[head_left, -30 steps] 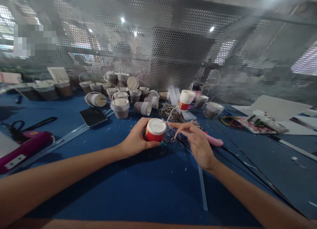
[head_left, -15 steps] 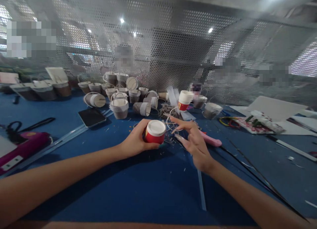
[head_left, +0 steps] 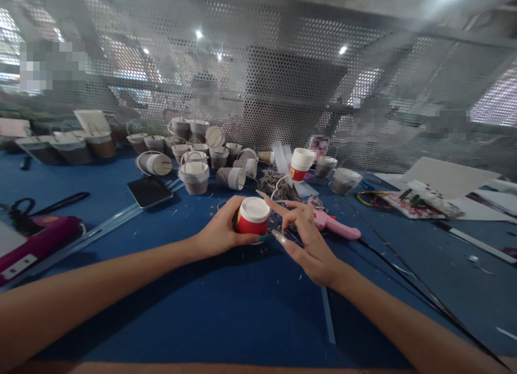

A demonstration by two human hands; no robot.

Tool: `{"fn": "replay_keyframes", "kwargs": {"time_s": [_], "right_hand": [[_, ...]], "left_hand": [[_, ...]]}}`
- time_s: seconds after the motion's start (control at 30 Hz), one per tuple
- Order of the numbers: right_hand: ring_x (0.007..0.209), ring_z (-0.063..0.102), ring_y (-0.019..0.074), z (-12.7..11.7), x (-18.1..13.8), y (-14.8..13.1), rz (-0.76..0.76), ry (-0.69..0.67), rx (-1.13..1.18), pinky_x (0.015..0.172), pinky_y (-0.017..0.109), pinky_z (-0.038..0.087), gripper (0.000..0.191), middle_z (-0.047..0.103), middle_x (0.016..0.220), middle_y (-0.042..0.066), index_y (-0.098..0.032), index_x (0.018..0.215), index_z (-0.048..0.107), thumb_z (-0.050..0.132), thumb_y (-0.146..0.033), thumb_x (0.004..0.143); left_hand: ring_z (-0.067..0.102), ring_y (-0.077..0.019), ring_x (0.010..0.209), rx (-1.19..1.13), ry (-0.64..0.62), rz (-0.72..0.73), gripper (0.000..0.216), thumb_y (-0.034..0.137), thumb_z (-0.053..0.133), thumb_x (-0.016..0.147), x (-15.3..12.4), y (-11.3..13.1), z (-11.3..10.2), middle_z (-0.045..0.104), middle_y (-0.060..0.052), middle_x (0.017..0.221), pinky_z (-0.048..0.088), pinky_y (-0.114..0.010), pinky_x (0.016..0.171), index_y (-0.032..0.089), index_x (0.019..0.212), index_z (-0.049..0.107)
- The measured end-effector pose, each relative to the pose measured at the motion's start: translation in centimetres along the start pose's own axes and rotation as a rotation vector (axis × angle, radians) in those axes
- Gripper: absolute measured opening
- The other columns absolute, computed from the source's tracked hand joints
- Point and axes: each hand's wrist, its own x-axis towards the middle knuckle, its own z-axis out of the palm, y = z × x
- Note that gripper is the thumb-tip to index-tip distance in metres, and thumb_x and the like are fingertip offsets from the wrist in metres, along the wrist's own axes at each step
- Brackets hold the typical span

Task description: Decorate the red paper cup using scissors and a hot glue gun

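A red and white paper cup (head_left: 253,219) is in the middle of the head view, its pale round end facing up. My left hand (head_left: 223,226) grips it from the left, thumb along the near side and fingers around the far side. Just right of the cup is my right hand (head_left: 305,236), fingers spread, index fingertip close to the cup's upper edge; I cannot tell whether it touches. Behind the right hand lies a pink glue gun (head_left: 337,227), partly covered by the fingers. Beyond it stands a stack of similar paper cups (head_left: 301,164).
Several small grey buckets with handles (head_left: 196,174) crowd the back left. A black phone (head_left: 149,192) lies nearer, beside clear glue sticks (head_left: 105,227). A purple power strip (head_left: 42,242) is at far left. Shredded grey strands (head_left: 277,184) lie behind the cup; a dark cable (head_left: 407,279) runs right.
My right hand has moved left, closer to the cup, uncovering more of the pink glue gun. My left hand and the cup have stayed in place.
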Motion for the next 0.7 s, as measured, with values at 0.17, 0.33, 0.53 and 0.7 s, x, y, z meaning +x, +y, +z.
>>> {"fn": "replay_keyframes", "kwargs": {"time_s": [0.17, 0.33, 0.53, 0.7], "right_hand": [[0.128, 0.025, 0.028, -0.1, -0.1, -0.3, -0.027, -0.015, -0.035, 0.102, 0.054, 0.022, 0.01, 0.047, 0.142, -0.001, -0.025, 0.083, 0.036, 0.042, -0.03, 0.09], [0.131, 0.022, 0.0286, 0.0, -0.2, -0.6, -0.059, -0.028, -0.11, 0.104, 0.054, 0.019, 0.01, 0.039, 0.147, 0.002, -0.024, 0.084, 0.036, 0.044, -0.029, 0.088], [0.132, 0.021, 0.0292, 0.2, -0.3, -1.1, -0.085, -0.056, -0.153, 0.103, 0.052, 0.02, 0.009, 0.049, 0.139, 0.002, -0.024, 0.084, 0.037, 0.042, -0.03, 0.088], [0.133, 0.018, 0.0296, 0.6, -0.6, -1.2, -0.118, -0.033, -0.21, 0.103, 0.051, 0.021, 0.011, 0.039, 0.147, 0.004, -0.023, 0.087, 0.035, 0.045, -0.029, 0.086]], "left_hand": [[0.057, -0.0228, 0.1, -0.021, -0.01, -0.02, 0.059, 0.029, 0.078, 0.062, 0.0, 0.1, -0.1, 0.058, -0.007, 0.108, 0.045, -0.041, 0.09, 0.017, 0.112, 0.049], [0.056, -0.0216, 0.099, -0.042, -0.013, -0.023, 0.059, 0.028, 0.078, 0.062, 0.0, 0.1, 0.0, 0.057, -0.007, 0.107, 0.045, -0.04, 0.09, 0.017, 0.112, 0.049], [0.056, -0.0221, 0.099, -0.017, 0.013, -0.021, 0.058, 0.03, 0.079, 0.061, 0.1, -0.1, 0.0, 0.056, -0.006, 0.107, 0.046, -0.04, 0.089, 0.018, 0.11, 0.05], [0.056, -0.0221, 0.1, -0.031, -0.001, -0.018, 0.056, 0.029, 0.078, 0.063, 0.1, 0.1, 0.0, 0.056, -0.007, 0.108, 0.046, -0.04, 0.088, 0.017, 0.109, 0.05]]}}
